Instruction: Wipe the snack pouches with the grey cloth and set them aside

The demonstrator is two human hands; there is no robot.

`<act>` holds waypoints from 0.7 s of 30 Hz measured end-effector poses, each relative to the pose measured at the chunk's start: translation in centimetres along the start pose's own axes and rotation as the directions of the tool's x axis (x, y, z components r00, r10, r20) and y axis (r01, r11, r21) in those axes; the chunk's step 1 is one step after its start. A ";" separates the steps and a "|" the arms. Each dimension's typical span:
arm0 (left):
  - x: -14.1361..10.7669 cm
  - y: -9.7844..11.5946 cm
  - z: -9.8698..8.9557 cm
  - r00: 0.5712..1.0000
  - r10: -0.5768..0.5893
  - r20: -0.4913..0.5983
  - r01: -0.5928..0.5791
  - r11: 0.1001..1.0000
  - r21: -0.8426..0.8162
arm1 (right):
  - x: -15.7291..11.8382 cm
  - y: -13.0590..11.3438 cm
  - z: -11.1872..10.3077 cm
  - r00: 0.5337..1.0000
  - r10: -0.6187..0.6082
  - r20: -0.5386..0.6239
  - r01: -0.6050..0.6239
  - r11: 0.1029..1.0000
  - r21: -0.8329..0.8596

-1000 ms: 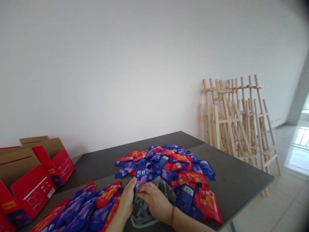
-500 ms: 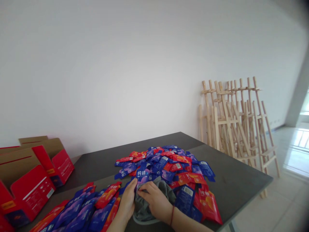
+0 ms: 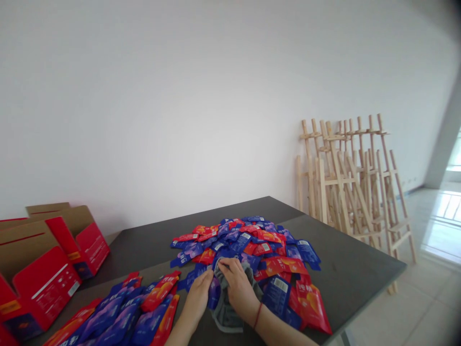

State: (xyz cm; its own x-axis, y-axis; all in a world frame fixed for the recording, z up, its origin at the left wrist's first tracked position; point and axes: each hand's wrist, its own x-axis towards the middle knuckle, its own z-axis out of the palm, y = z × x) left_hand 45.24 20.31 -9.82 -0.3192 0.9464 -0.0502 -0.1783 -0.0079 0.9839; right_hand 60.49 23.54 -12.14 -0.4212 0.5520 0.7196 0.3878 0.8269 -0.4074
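Shifting up since the earlier frame, the right grip (image 3: pixel 237 286) is holding grey cloth (image 3: pixel 230 315) against a blue pouch (image 3: pixel 213 294), lower centre, which the left grip (image 3: pixel 198 295) is pinching; wiping is seemingly underway, next needing steady holding

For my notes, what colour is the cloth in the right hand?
Grey cloth, seen in the head view.

Two hands (image 3: pixel 197 294) (image 3: pixel 238 286) are holding one cloth (image 3: pixel 226 313), one pouch (image 3: pixel 213 294); one desk (image 3: pixel 355 254) is carrying two pouch heaps (image 3: pixel 248 242) (image 3: pixel 124 310), three-plus boxes (image 3: pixel 48 288); several easels (image 3: pixel 339 181) are standing past its right edge
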 end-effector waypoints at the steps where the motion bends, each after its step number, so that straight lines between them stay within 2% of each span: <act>1: 0.1 -0.2 -0.1 1.000 0.005 -0.024 -0.004 1.000 0.015 | 0.1 -0.2 -0.1 0.999 -0.019 0.031 0.018 1.000 0.007; 5: 0.6 -0.7 -0.6 0.996 0.021 -0.087 -0.014 0.997 0.078 | 0.0 -0.9 0.1 0.974 -0.145 0.171 0.146 0.989 0.008; 8: 0.9 -0.9 -0.9 0.993 0.037 -0.116 -0.027 0.996 0.080 | -0.4 -1.1 0.9 0.915 -0.299 0.269 0.308 0.951 0.009; 10: 1.1 -0.9 -1.1 0.990 0.061 -0.123 -0.052 0.996 0.073 | -0.7 -1.2 1.3 0.887 -0.358 0.292 0.368 0.930 0.021; 16: 1.5 -0.3 -1.4 0.986 0.096 -0.137 -0.093 0.995 0.032 | -0.8 -1.1 1.3 0.903 -0.334 0.270 0.348 0.938 -0.003; 21: 1.9 1.4 -2.5 0.979 0.071 -0.190 -0.069 0.998 0.016 | -0.8 -0.3 1.3 0.917 -0.275 0.288 0.289 0.957 -0.005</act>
State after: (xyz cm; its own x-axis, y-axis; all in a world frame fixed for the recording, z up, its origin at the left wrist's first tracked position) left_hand 42.08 21.29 -8.95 -0.5024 0.8646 -0.0124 -0.1414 -0.0680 0.9876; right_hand 59.67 23.01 -13.35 -0.7290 0.3098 0.6104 0.2539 0.9505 -0.1792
